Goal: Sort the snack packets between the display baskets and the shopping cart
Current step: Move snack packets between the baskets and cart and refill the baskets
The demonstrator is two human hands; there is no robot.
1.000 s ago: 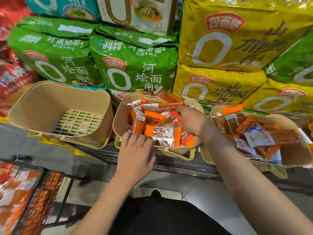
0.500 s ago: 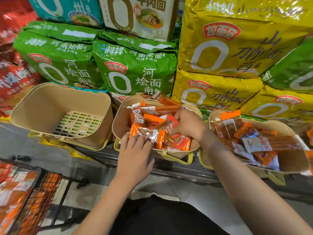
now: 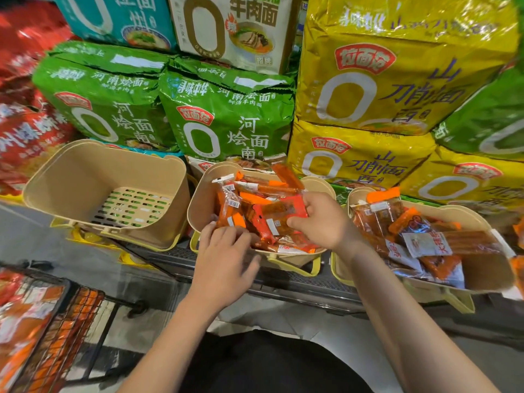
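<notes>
While both hands work in the middle basket (image 3: 198, 205), the left hand (image 3: 224, 256) lies over its near rim with fingers loosely curled down onto the snack packets (image 3: 255, 205) at the near-left corner; whether it actually grips one I cannot tell. The right hand (image 3: 323, 219) reaches in from the right side and pinches a red-orange packet (image 3: 292, 208) between thumb and fingers, lifting it slightly above the heap. The packets are small, long and flat, clear or glossy film over orange-red contents, with bright orange end strips and white barcode labels; they lie jumbled and overlapping, some propped against the far wall of the basket. The three display baskets are tan plastic with yellow handles and stand in a row on a dark metal shelf (image 3: 306, 287). The left basket (image 3: 71, 177) shows only its slotted floor. The right basket (image 3: 467, 219) holds more of the same packets, along with white-labelled ones, piled toward its left and near sides. At the lower left corner of the view stands the shopping cart (image 3: 71, 321), black wire, with orange and red packets lying inside it, blurred. Behind the baskets rise stacked noodle multipacks (image 3: 232, 123) in green, yellow, teal, white and red.
</notes>
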